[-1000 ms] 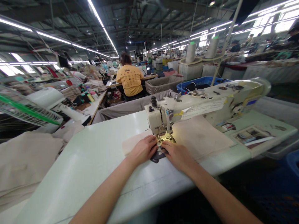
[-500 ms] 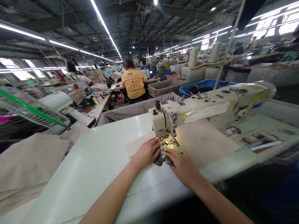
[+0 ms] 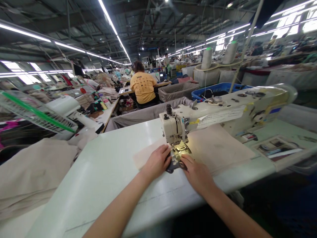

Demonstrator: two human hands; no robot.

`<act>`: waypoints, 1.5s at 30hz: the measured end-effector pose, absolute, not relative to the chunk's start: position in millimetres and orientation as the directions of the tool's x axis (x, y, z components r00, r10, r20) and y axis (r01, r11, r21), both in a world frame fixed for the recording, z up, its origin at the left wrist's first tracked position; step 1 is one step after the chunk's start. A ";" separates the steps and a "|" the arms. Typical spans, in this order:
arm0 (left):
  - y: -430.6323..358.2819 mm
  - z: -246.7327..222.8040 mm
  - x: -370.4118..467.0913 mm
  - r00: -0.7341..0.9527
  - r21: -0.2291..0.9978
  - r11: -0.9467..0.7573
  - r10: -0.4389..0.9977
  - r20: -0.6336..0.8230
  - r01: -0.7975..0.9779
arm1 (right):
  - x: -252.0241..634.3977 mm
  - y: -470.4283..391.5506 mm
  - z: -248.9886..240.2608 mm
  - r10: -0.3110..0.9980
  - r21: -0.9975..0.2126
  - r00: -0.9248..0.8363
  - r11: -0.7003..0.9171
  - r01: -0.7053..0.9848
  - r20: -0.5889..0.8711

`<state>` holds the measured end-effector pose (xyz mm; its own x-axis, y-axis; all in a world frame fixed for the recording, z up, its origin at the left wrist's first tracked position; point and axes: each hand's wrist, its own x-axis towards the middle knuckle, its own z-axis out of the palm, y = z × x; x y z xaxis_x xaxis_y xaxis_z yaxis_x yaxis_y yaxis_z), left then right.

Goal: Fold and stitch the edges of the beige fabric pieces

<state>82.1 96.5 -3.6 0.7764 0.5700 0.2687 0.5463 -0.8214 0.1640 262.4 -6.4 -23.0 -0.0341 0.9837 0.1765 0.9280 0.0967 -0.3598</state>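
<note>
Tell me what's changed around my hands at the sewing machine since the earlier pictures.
The gap between your left hand and right hand has widened a little, the right hand now sitting slightly farther right. Nothing visibly taken hold of or let go. The whole view has shifted slightly. The sewing machine and the pale cloth under its arm look unmoved on the table.

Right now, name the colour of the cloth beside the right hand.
The cloth is pale beige; the head view, the only one, shows it.
</note>
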 end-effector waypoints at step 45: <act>45.1 0.5 93.5 0.787 -0.005 -0.794 0.602 0.132 0.608 | 278.2 -33.3 -18.8 0.946 -0.335 -0.306 0.324 0.885 0.106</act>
<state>93.5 45.1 0.5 0.7873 0.6023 0.1319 0.6081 -0.7939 -0.0047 278.2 -33.3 -18.8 -0.3065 0.9460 0.1056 0.8849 0.3240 -0.3345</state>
